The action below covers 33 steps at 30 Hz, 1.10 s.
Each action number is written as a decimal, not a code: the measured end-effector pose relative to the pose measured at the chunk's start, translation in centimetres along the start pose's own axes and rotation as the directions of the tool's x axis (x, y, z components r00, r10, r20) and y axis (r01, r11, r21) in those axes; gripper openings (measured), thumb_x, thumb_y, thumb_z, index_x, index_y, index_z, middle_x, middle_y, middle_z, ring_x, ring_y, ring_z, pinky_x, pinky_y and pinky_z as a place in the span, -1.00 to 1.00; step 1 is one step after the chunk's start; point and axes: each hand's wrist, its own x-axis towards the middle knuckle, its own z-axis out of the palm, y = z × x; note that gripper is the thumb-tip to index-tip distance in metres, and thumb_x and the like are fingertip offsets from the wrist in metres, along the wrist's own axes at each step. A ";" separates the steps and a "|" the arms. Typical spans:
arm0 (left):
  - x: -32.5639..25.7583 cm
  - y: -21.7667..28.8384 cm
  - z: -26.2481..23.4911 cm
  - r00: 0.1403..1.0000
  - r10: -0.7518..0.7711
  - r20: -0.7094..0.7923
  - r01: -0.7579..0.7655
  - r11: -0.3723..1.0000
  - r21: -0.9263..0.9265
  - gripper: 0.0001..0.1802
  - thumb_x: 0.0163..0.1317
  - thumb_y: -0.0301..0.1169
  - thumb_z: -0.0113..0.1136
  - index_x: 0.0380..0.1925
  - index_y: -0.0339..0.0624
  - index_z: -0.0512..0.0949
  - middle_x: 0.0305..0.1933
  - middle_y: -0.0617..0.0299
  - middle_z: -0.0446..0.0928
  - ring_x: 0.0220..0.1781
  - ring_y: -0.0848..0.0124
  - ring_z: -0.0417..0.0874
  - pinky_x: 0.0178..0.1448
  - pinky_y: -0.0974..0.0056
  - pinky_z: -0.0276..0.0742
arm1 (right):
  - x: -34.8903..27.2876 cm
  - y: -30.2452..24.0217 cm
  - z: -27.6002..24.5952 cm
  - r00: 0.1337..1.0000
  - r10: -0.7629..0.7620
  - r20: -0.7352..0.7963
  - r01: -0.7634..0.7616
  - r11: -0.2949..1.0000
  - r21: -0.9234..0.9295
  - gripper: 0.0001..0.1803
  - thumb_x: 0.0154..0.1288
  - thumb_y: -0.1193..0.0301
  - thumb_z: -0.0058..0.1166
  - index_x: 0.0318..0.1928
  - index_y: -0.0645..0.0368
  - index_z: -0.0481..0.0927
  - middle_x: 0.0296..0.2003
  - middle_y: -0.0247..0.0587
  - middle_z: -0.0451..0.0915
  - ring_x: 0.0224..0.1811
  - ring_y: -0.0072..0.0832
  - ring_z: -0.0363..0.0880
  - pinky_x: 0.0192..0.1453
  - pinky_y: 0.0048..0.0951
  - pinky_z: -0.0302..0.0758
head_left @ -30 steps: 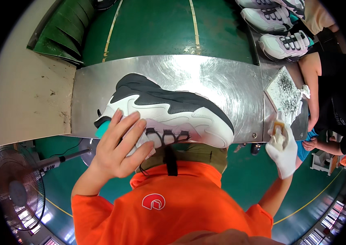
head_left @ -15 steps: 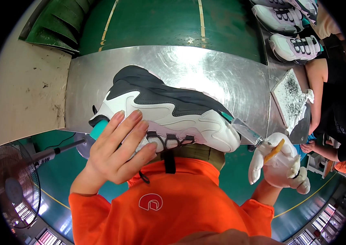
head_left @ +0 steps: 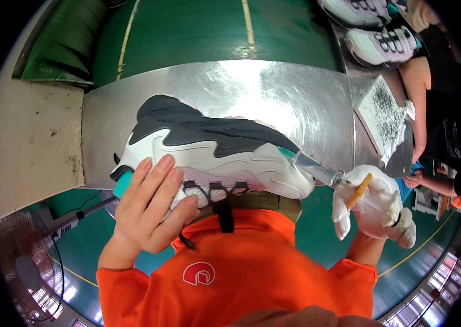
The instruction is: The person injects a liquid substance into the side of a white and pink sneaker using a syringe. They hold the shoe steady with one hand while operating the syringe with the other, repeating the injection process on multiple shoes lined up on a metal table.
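Some of the sneaker [head_left: 241, 158] hides beneath the gripping left hand [head_left: 148, 212]; the right hand [head_left: 374, 204] clasps a clear tube [head_left: 318, 169].

Three shoes [head_left: 249, 166] showed, perhaps a fourth at the dim edge, one left hand [head_left: 148, 215], one right hand [head_left: 376, 204], one tube [head_left: 317, 169], one fan [head_left: 28, 270].

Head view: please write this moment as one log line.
left hand: bare, holding shoe | right hand: gloved, holding clear green-tipped tool, tip at shoe's toe | shoe: dark sole on far side
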 end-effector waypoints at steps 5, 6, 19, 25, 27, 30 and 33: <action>0.0 0.4 0.0 1.000 0.006 0.006 -0.006 0.999 0.047 -0.80 0.22 -0.47 0.18 -0.13 -0.14 0.58 0.03 -0.14 0.58 0.08 -0.11 0.64 0.19 -0.14 0.53 | -0.5 -0.4 -0.4 0.999 -0.038 0.032 0.039 0.999 -0.026 0.32 -0.50 -0.19 0.55 0.12 0.62 0.28 -0.35 0.33 0.54 -0.49 -0.12 0.58 -0.58 -0.27 0.57; 0.0 0.6 0.1 1.000 0.004 0.003 -0.004 0.998 0.063 -0.79 0.22 -0.47 0.18 -0.13 -0.15 0.58 0.03 -0.15 0.58 0.08 -0.11 0.64 0.19 -0.13 0.53 | -0.7 0.0 -1.0 0.997 -0.056 0.061 0.057 0.998 -0.008 0.32 -0.51 -0.19 0.55 0.13 0.61 0.28 -0.34 0.33 0.54 -0.48 -0.13 0.59 -0.57 -0.27 0.57; -1.2 4.2 0.9 0.999 -0.035 -0.040 0.044 0.967 0.253 -0.65 0.27 -0.19 0.23 -0.05 -0.15 0.56 0.04 -0.19 0.57 0.05 -0.13 0.65 0.12 -0.09 0.57 | -2.3 3.5 -2.2 0.992 -0.128 0.012 0.126 0.984 0.124 0.20 -0.43 -0.09 0.49 0.15 0.51 0.31 -0.52 0.18 0.52 -0.64 -0.20 0.54 -0.66 -0.38 0.50; -1.2 5.5 1.0 0.999 -0.045 -0.006 0.045 0.964 0.260 -0.44 0.00 -0.32 0.47 0.00 -0.24 0.46 0.08 -0.22 0.52 0.07 -0.15 0.62 0.15 -0.10 0.55 | -3.5 5.4 -1.0 0.972 -0.212 -0.102 0.230 0.950 0.211 0.16 -0.43 -0.06 0.41 0.15 0.53 0.32 -0.54 0.16 0.51 -0.69 -0.21 0.51 -0.66 -0.42 0.47; -1.3 5.5 1.2 0.999 -0.036 -0.016 0.039 0.963 0.266 -0.43 0.00 -0.33 0.47 0.00 -0.24 0.46 0.08 -0.21 0.52 0.08 -0.14 0.62 0.15 -0.10 0.56 | -3.8 6.5 -1.2 0.951 -0.302 -0.064 0.308 0.916 0.256 0.17 -0.37 -0.08 0.40 0.17 0.56 0.31 -0.39 0.27 0.54 -0.63 -0.15 0.56 -0.56 -0.38 0.54; -1.3 5.3 1.4 0.999 -0.027 -0.033 0.035 0.962 0.272 -0.44 0.00 -0.34 0.47 0.00 -0.23 0.46 0.09 -0.20 0.51 0.08 -0.13 0.62 0.15 -0.09 0.56 | -4.4 7.5 -0.8 0.932 -0.354 -0.074 0.359 0.887 0.291 0.24 -0.41 -0.09 0.42 0.19 0.62 0.28 -0.27 0.36 0.56 -0.59 -0.11 0.60 -0.48 -0.34 0.61; -1.6 5.4 1.4 0.999 -0.023 -0.038 0.033 0.962 0.271 -0.44 0.00 -0.34 0.47 0.00 -0.23 0.47 0.09 -0.19 0.51 0.08 -0.13 0.62 0.15 -0.08 0.56 | -5.1 8.1 -0.3 0.931 -0.351 -0.102 0.365 0.879 0.306 0.34 -0.50 -0.09 0.45 0.21 0.67 0.21 -0.21 0.38 0.55 -0.57 -0.10 0.61 -0.45 -0.32 0.63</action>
